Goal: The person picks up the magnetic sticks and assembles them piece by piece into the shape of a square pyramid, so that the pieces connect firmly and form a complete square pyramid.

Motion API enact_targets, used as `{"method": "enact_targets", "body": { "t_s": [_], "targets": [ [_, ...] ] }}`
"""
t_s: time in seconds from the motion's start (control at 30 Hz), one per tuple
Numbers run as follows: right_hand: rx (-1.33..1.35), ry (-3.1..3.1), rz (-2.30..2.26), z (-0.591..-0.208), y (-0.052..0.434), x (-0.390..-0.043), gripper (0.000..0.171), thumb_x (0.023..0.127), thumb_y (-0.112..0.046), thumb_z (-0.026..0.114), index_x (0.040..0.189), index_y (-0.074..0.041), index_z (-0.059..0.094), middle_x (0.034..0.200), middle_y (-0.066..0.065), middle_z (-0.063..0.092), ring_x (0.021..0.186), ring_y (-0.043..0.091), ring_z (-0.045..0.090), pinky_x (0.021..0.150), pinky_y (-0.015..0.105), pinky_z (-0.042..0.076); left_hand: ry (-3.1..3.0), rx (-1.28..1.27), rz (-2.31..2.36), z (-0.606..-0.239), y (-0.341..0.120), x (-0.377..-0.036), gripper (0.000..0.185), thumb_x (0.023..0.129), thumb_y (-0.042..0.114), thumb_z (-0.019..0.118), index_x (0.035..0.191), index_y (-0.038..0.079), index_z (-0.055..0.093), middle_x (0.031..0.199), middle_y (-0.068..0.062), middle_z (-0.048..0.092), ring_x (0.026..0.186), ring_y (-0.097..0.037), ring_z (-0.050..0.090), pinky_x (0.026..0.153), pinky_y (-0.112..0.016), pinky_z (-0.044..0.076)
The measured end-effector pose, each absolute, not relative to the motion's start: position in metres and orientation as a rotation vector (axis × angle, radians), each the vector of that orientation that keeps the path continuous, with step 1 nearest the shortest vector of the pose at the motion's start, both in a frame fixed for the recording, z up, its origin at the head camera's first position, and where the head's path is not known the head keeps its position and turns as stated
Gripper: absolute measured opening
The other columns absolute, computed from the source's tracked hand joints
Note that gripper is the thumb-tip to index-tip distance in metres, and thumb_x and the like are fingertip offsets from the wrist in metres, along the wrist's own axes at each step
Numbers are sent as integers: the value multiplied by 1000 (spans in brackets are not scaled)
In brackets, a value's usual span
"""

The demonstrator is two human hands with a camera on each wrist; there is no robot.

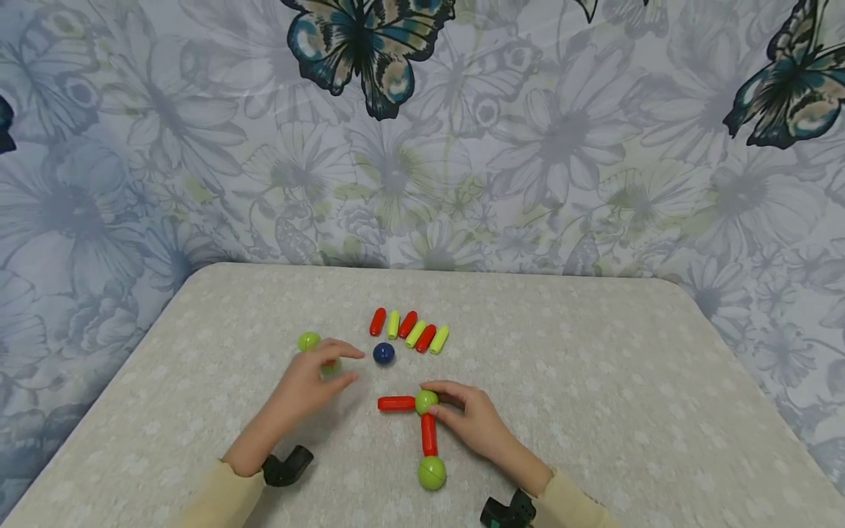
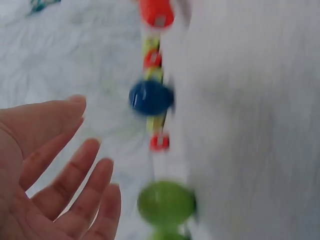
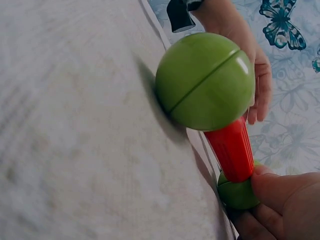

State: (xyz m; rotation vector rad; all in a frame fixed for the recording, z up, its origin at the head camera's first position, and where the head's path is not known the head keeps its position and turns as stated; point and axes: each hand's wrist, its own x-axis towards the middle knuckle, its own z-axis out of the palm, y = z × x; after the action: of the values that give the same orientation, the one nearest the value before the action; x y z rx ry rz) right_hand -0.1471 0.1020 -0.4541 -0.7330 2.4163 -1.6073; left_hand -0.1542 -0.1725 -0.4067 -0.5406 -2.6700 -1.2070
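Observation:
My right hand (image 1: 477,418) pinches a green ball (image 1: 426,402) between thumb and fingers. From that ball one red rod (image 1: 396,404) points left, and a second red rod (image 1: 429,435) runs toward the near edge to another green ball (image 1: 432,473). In the right wrist view this near ball (image 3: 205,81) looms large, with the thumb at the farther one. My left hand (image 1: 309,381) hovers with fingers apart, holding nothing, left of a dark blue ball (image 1: 383,354). Two more green balls are by it; one (image 1: 308,341) shows beyond the hand, the other is partly covered by the fingers.
A slanting row of several red and yellow-green rods (image 1: 416,334) lies behind the blue ball. The table (image 1: 594,381) has a pale patterned cloth, and its far edge meets a hanging with flowers and butterflies (image 1: 561,147). Black wrist cameras (image 1: 287,466) sit on both wrists.

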Motion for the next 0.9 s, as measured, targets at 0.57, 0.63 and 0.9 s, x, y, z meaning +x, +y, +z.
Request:
{"method": "enact_targets", "body": {
  "t_s": [0.57,0.63,0.9],
  "targets": [
    [-752,2400,-1639,-454,101,-147,33,89,-13,65,120,-4,62,116,3,63,107,17,58,88,29,46,-2800,-478,-1246,-426,-198,-164,33,77,-6,73,109,0,66,103,-10,63,91,-25,60,74,-34,52],
    [-746,2400,-1632,-454,101,-147,33,89,-14,65,121,-5,62,116,2,63,107,16,58,88,28,46,-2796,-514,-1313,-428,-197,-164,34,77,-5,73,110,-1,65,105,-11,63,93,-25,60,76,-33,52],
    [-764,2391,-1652,-454,102,-147,32,89,-12,65,120,-5,62,116,1,62,106,14,58,88,27,46,-2767,-656,-1707,-430,-190,-161,36,80,4,74,113,-2,63,113,-15,61,103,-30,59,80,-30,50]
  ]
}}
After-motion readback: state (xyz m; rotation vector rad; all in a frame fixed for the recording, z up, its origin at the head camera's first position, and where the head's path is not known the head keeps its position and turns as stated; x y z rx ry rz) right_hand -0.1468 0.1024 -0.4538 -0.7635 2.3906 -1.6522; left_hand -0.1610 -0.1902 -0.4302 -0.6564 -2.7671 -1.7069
